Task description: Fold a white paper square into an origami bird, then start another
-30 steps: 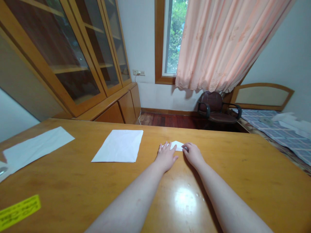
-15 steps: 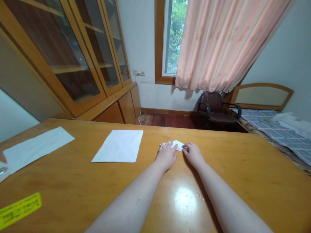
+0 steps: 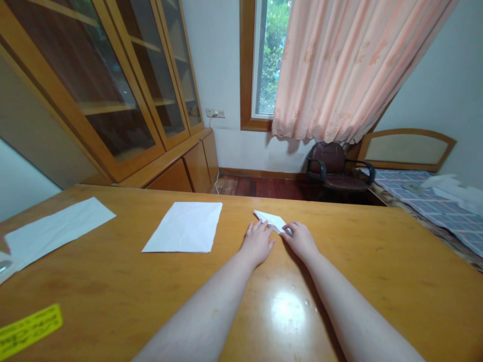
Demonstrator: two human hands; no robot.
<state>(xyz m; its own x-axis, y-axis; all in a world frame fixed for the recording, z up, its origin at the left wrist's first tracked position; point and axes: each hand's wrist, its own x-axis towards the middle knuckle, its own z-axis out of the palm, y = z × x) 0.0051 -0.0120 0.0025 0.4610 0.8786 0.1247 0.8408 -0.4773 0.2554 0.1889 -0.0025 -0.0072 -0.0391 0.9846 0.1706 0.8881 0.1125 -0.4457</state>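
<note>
The left hand (image 3: 258, 244) lies low over the bench (image 3: 358, 281), palm down, fingers a little apart and thumb held off to the side, its fingertips at the near edge of the folded paper (image 3: 273, 219). The right hand (image 3: 301, 239) is curled over the paper's right end, seeming to pinch the near corner between thumb and fingers, though the knuckles hide part of the grip. The folded paper lies toward the far side of the bench, slantwise, its pointed left end aimed away from the person. Half a second ago it lay more nearly crosswise beneath the left fingers; its left end has swung outward while the right hand stayed put. That looks like a turn about the held corner, and it brings more of the upper face into sight; the hands cover the near edge and right end, so the creases there cannot be read. To the left, well apart from it, lies a square sheet (image 3: 184, 229), then a long sheet (image 3: 62, 229) near a shiny thing (image 3: 4, 266) cut off by the picture's edge. A yellow label (image 3: 30, 331) sits nearest the person. Beyond the bench are a cabinet (image 3: 194, 161), a curtain (image 3: 339, 65), a chair (image 3: 332, 166) and a bed (image 3: 433, 193).
</note>
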